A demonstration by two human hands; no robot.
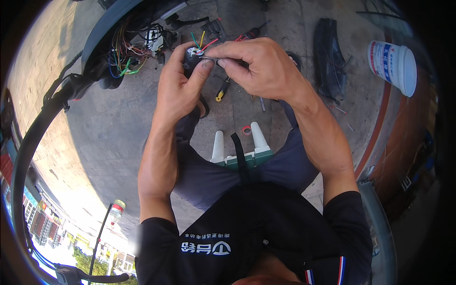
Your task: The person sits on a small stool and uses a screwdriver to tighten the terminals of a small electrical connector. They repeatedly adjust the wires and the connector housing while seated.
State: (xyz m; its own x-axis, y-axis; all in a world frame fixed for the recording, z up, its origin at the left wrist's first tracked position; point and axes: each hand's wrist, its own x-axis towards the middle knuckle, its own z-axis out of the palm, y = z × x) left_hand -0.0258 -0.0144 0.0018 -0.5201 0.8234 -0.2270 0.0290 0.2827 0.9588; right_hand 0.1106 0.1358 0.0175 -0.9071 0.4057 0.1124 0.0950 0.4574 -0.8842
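Observation:
My left hand is closed around a black, rounded part with a pale, open end. Green, yellow and red wires stick up out of that end. A thin metal tool is pinched in my right hand, and its tip reaches to the open end, next to my left thumb. The tool's kind is hard to tell, as most of it lies behind my right fingers. Below my hands, a yellow-and-black-handled screwdriver lies on the ground.
A bundle of loose coloured wires hangs at the vehicle frame, upper left. A red-and-black tool lies beyond my right hand. Further right are a black curved panel and a white bucket. Red tape lies by a green-and-white stool.

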